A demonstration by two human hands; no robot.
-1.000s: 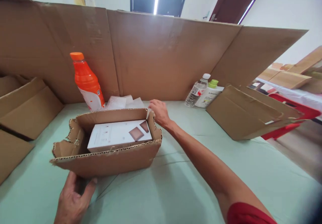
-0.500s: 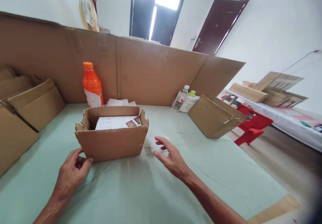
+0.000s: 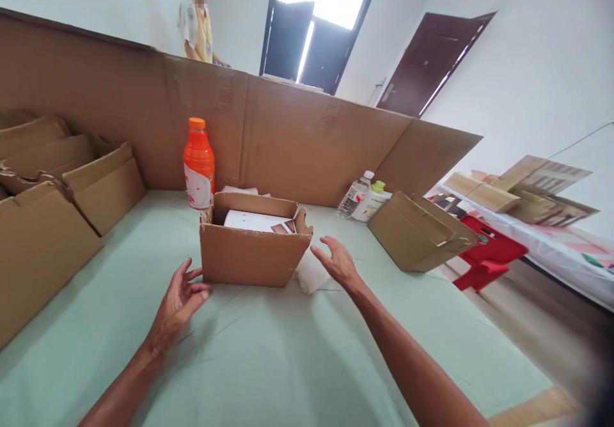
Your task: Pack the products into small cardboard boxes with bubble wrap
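In the middle of the green-covered table stands an open-topped cardboard box. Inside it lies a white printed box, whose lower part is hidden. My left hand is open beside the box's lower left corner, fingers apart; whether a fingertip touches the cardboard I cannot tell. My right hand is also open, just off the box's right end, holding nothing. Below that hand, against the box's right side, rests a crumpled piece of clear plastic wrap.
A tall cardboard panel borders the table's back. Before it stand an orange bottle, a clear water bottle and a white bottle. Cardboard boxes fill the left; another box sits right. A person stands beyond.
The view has shifted, moving the scene rightward. My left hand has loosened from the box's lower corner. My right hand has risen off the plastic wrap toward the box's upper right edge.
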